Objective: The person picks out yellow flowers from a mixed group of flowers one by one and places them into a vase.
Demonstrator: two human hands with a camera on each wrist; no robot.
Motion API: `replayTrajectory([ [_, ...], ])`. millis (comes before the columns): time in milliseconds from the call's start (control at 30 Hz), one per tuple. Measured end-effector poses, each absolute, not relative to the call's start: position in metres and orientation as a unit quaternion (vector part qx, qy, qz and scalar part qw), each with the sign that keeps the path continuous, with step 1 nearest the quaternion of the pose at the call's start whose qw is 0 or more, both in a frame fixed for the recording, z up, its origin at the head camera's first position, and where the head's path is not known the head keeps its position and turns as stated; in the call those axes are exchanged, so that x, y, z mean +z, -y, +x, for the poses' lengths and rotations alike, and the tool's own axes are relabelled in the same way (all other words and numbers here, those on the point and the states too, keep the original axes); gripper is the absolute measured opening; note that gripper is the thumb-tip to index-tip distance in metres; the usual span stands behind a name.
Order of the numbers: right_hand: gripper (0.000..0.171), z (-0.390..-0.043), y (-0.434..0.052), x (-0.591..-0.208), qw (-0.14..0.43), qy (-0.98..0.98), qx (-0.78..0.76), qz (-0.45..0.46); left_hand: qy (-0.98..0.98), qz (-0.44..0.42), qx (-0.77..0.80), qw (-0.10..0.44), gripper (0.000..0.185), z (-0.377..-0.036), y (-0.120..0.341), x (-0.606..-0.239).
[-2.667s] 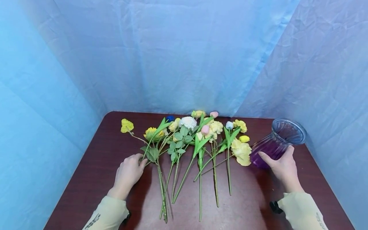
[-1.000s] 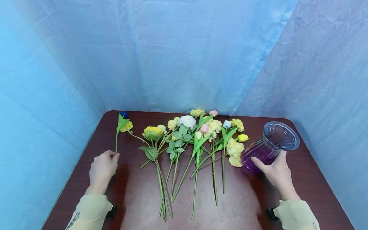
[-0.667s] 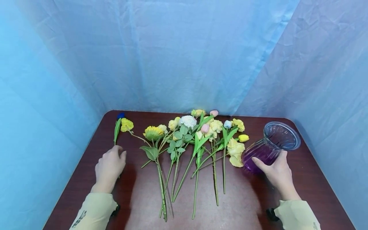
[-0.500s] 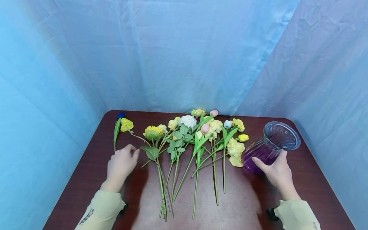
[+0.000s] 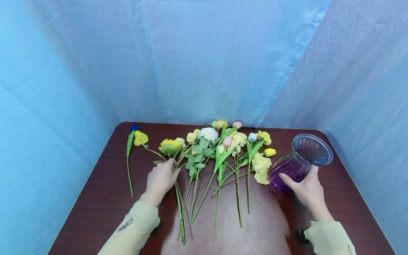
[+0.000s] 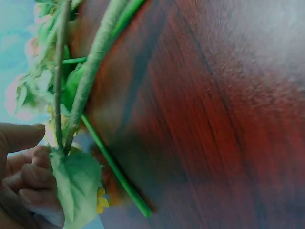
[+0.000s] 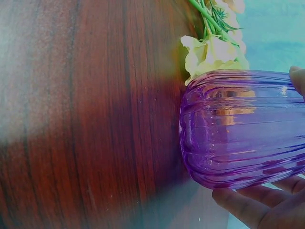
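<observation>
My left hand [image 5: 162, 178] is at the upper stem of a sunflower [image 5: 170, 146], just below its yellow head. In the left wrist view, the thumb and curled fingers stand a little apart beside the stem [image 6: 99, 57] and a green leaf [image 6: 76, 183]. My right hand [image 5: 307, 189] grips a purple ribbed glass vase [image 5: 285, 171] with a wide rim, thumb on the near side. The vase leans to the right; its lower part shows in the right wrist view, with fingers under it. A blue tulip [image 5: 134, 128] lies alone at the left, its stem bare of any hand.
Several artificial flowers lie side by side mid-table: a white bloom [image 5: 208, 135], a pink tulip [image 5: 227, 142] and a pale yellow flower [image 5: 261, 168] close to the vase. A yellow poppy-like flower [image 5: 140, 138] lies at the left. Blue cloth [image 5: 197, 63] hangs behind the dark table [image 5: 92, 212].
My left hand carried the blue tulip from the group to the left, let it go, then moved right to the sunflower stem. The vase shifted slightly left earlier, still in my right hand.
</observation>
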State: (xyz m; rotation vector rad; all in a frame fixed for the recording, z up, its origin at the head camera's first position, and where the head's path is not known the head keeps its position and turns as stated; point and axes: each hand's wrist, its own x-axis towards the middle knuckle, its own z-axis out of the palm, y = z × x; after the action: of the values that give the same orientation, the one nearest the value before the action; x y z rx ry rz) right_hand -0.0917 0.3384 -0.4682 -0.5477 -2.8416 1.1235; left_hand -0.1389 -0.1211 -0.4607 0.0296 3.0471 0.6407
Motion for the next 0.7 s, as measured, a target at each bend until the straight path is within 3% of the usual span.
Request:
replayTrajectory([
  [300,0.116,-0.092,-0.339,-0.469,0.018,0.915,0.36,-0.179,-0.987,-0.022,0.141,0.075,0.033,-0.151,0.11,-0.465],
  [433,0.117,-0.092,-0.34,-0.468,0.012,0.915,0.358,-0.184,-0.99,0.0,0.134,0.04,0.03,-0.149,0.11,-0.47],
  [567,0.116,-0.092,-0.341,-0.468,0.009,0.916,0.356,-0.186,-0.993,0.031,0.113,-0.008,0.015,-0.147,0.11,-0.474],
  [700,0.116,-0.092,-0.34,-0.469,0.015,0.915,0.359,-0.183,-0.993,0.021,0.111,-0.015,0.021,-0.145,0.113,-0.474],
])
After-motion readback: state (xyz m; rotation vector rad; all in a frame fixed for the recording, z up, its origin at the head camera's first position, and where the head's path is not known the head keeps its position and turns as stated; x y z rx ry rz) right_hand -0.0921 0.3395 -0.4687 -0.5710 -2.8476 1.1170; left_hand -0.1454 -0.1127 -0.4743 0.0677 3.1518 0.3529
